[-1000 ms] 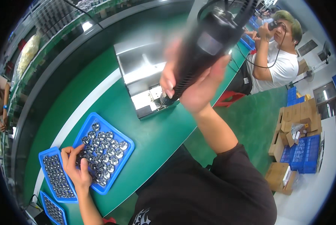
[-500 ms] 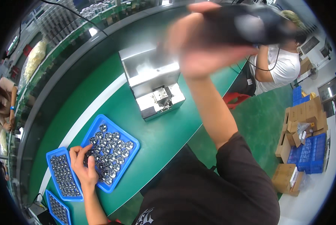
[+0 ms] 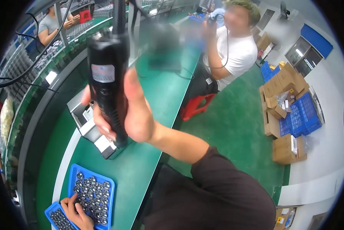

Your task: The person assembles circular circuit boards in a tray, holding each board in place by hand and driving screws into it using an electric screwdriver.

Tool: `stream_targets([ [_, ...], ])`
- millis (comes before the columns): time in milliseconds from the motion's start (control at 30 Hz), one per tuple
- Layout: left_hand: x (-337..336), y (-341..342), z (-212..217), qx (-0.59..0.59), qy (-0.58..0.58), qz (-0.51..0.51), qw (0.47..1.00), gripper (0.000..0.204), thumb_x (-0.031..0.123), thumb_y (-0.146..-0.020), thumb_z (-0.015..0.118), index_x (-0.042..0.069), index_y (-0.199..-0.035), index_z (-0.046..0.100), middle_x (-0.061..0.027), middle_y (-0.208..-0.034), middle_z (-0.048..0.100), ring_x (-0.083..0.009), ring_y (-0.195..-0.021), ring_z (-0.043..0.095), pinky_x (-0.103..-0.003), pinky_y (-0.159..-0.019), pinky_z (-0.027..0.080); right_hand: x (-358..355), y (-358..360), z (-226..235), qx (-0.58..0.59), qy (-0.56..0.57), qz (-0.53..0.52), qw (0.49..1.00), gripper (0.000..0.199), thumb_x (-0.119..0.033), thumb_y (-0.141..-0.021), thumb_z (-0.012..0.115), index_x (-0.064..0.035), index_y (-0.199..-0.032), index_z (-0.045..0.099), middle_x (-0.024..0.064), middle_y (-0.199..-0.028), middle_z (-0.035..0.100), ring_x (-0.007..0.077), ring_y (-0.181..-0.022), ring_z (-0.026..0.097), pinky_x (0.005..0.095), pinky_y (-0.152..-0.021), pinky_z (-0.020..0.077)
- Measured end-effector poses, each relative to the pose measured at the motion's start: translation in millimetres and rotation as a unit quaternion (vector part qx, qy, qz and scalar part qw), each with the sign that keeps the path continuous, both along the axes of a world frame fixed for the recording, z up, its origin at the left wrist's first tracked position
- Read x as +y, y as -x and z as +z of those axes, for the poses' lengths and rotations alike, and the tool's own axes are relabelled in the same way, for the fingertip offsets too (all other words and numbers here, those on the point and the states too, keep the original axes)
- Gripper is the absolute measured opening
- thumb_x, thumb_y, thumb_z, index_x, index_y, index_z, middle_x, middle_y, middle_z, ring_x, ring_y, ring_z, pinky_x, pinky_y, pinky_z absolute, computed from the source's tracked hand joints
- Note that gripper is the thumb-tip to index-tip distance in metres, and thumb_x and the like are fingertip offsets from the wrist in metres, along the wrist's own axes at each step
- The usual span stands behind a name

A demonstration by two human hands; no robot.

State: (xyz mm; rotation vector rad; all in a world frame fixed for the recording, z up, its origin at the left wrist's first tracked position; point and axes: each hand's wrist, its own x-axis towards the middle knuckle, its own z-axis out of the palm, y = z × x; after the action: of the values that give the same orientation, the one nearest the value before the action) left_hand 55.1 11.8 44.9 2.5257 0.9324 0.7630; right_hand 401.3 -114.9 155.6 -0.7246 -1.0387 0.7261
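Screwdriver in right hand (raised), left hand on tray

right hand: grips black power screwdriver | left hand: apparently touching parts in blue tray

A long green workbench runs away from the viewer. On it, a grey metal fixture sits mid-bench. Nearer than the fixture lie two blue trays of small metal parts, side by side.
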Motion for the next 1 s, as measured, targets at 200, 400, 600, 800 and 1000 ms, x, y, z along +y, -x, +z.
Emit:
stream_targets([
  [200, -5, -4, 7, 0.026, -0.022, 0.007, 0.999, 0.032, 0.028, -0.099, 0.051, 0.006, -0.109, 0.073, -0.0194, -0.102, 0.058, -0.0366, -0.096, 0.056, -0.046, -0.088, 0.044, -20, -3, -62, 0.185, 0.005, 0.177, 0.967, 0.096, -0.082, -0.09, 0.016, 0.0053, -0.114, 0.049, 0.0065, -0.057, 0.052, 0.0139, -0.04, 0.05, 0.0279, -0.04, 0.0451],
  [400, -9, -9, 11, 0.018, 0.01, 0.036, 0.999, 0.033, 0.028, -0.1, 0.051, 0.004, -0.11, 0.072, -0.0209, -0.104, 0.059, -0.0381, -0.098, 0.056, -0.047, -0.09, 0.044, -46, -8, -112, 0.161, 0.047, 0.148, 0.975, 0.09, -0.074, -0.096, 0.022, 0.0083, -0.122, 0.048, 0.0072, -0.061, 0.054, 0.0133, -0.043, 0.052, 0.0263, -0.044, 0.0464],
  [600, -10, -5, 12, 0.037, -0.002, 0.038, 0.999, 0.032, 0.026, -0.1, 0.052, 0.004, -0.111, 0.071, -0.0208, -0.105, 0.059, -0.0375, -0.098, 0.056, -0.046, -0.09, 0.044, -59, -2, -117, 0.157, 0.03, 0.084, 0.984, 0.086, -0.066, -0.097, 0.04, 0.008, -0.14, 0.037, 0.008, -0.075, 0.058, 0.013, -0.056, 0.056, 0.0279, -0.055, 0.05],
  [800, -2, -8, 1, 0.003, -0.043, 0.01, 0.999, 0.029, 0.023, -0.096, 0.056, -0.001, -0.102, 0.069, -0.0159, -0.093, 0.055, -0.0313, -0.088, 0.055, -0.04, -0.082, 0.044, -69, 21, -112, 0.116, 0.026, 0.078, 0.99, 0.081, -0.057, -0.088, 0.067, 0.0012, -0.138, 0.042, 0.0085, -0.083, 0.059, 0.0133, -0.065, 0.058, 0.0292, -0.061, 0.0492],
  [1000, -1, -2, -11, -0.034, 0.003, 0.017, 0.999, 0.038, 0.033, -0.096, 0.052, 0.0, -0.104, 0.069, -0.0148, -0.094, 0.052, -0.0297, -0.093, 0.053, -0.037, -0.085, 0.042, -62, 23, -89, 0.065, 0.079, -0.001, 0.995, 0.096, -0.085, -0.084, 0.038, -0.0015, -0.13, 0.042, 0.006, -0.058, 0.052, 0.0132, -0.042, 0.046, 0.0274, -0.04, 0.0397],
])
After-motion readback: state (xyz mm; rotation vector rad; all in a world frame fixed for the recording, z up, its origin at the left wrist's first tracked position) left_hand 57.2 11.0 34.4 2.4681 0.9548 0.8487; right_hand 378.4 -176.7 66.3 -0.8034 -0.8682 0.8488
